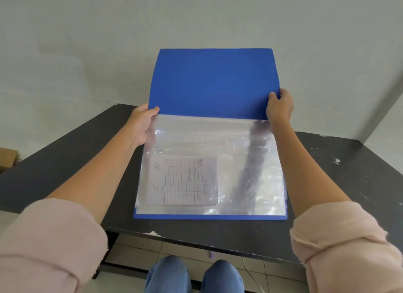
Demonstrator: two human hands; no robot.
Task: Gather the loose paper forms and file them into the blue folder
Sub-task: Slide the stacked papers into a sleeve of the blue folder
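From my feed, the blue folder (214,83) lies open on the counter (338,173), its lower half flat and close to the near edge, about midway along it. Its cover is lifted up toward the far edge and the wall. A stack of clear plastic pockets (250,162) covers the flat half. One paper form (182,180), ruled like a table with handwriting on it, sits turned sideways inside the top pocket, toward its near left corner.

The left hand (141,122) holds the cover's left edge just above the fold, with its fingers (153,109) clamped on it, thumb on the inside face. The right hand (280,107) grips the cover's right edge a little higher, fingers curled over that edge.

The counter is dark, with chipped paint along the near edge and on its right side. Rolled pink sleeves (48,238) cover both upper arms. Below the near edge I see knees in jeans (194,275) over a tiled floor.
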